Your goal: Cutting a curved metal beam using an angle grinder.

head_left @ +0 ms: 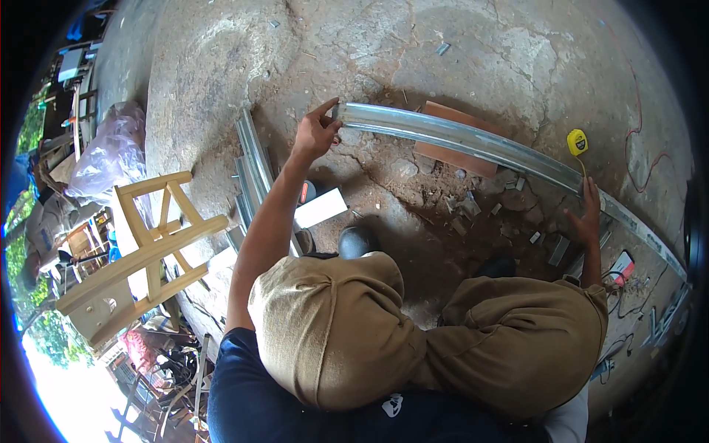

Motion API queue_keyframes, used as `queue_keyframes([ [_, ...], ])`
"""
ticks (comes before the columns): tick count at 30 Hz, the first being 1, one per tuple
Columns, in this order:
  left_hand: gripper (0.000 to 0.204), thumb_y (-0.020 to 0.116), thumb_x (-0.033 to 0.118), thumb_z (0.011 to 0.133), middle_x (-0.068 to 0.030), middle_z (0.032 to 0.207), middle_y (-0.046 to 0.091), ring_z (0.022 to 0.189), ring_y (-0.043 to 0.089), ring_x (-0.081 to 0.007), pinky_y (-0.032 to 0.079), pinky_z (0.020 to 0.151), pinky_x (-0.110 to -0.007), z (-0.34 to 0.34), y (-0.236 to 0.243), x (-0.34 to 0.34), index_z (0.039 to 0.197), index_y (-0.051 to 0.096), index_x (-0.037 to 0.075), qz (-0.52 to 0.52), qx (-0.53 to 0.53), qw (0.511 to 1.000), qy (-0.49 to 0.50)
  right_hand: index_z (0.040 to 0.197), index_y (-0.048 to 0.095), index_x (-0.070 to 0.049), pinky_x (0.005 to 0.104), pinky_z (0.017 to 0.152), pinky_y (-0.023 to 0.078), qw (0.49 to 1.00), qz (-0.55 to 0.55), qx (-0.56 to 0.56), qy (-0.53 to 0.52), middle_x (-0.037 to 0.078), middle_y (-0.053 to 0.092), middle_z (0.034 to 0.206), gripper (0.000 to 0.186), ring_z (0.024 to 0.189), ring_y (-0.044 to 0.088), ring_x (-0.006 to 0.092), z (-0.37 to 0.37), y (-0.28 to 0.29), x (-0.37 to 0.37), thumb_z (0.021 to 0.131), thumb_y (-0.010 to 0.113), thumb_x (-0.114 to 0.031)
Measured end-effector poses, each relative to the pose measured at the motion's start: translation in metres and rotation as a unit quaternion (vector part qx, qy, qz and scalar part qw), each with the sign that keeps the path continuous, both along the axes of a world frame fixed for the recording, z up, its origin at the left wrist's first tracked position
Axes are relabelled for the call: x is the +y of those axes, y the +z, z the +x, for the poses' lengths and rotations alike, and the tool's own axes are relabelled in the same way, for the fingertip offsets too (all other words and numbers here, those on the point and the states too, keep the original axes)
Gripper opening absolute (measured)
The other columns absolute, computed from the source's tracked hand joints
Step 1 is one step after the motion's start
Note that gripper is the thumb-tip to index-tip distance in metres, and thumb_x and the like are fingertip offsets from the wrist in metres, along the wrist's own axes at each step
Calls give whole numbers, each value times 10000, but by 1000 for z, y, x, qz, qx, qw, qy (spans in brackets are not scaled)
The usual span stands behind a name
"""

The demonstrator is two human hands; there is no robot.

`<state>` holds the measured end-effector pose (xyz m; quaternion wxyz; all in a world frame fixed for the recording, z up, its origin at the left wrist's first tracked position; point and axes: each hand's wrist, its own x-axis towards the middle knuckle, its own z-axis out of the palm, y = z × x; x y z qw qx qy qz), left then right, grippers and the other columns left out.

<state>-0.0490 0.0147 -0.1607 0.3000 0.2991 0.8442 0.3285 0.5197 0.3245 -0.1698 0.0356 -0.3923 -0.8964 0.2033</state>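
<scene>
A long, shiny silver metal bar with a groove goes across the picture, from the top middle down toward the right side. The left hand is near the top middle, at the bar's left end. Its pointing finger is on the upper side and its thumb is on the lower side, so they pinch the end between them. I cannot tell how hard they press.

The right hand is at the right of the picture, by the lower edge of the bar. Its thumb sticks out to the left, away from the fingers, which reach up to the metal. I cannot tell if the fingertips pinch anything. Just above them is a round-cornered yellow and black tape measure. Its thin yellow strip comes down to the fingertips.

A flat reddish-brown board lies under the middle of the bar. Below it, small grey bits of metal lie on the dirty ground. More long silver metal strips lie left of the middle, near a white block. A pale wooden frame with legs stands at the left, with a see-through purple plastic bag above it in the picture. A thin red cord curls at the upper right.
</scene>
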Motion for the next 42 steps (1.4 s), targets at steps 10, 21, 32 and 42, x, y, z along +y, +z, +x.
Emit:
queue_keyframes([
  [10,453,652,82,786,-167,834,684,709,668,-217,519,655,-336,-12,9,-5,1230,563,85,-46,70,993,-83,1433,327,-100,430,1121,194,1000,3,3,18,141,302,1476,959,1379,237,320,-10,-9,1,630,777,-371],
  [21,498,663,59,794,-181,902,669,784,636,-154,513,665,-283,-59,-37,-30,1250,490,-42,2,-33,999,-23,1405,300,-46,475,1105,243,992,105,-71,0,184,323,1439,1000,1351,276,364,-19,-10,-13,577,795,-309],
  [32,362,575,42,846,-3,697,570,518,480,-64,339,417,-199,-49,-58,-8,1205,536,14,-40,-204,966,156,1444,201,-54,570,1095,190,986,62,-151,-33,180,201,1497,1023,1387,176,376,-12,3,-23,626,775,-271],
  [42,170,562,82,884,12,676,566,507,453,-53,336,430,-198,-57,-54,-19,1037,609,25,-33,-166,983,72,1417,226,-18,492,1118,147,976,63,99,-184,275,217,1440,988,1356,166,425,-11,11,-22,638,764,-299],
])
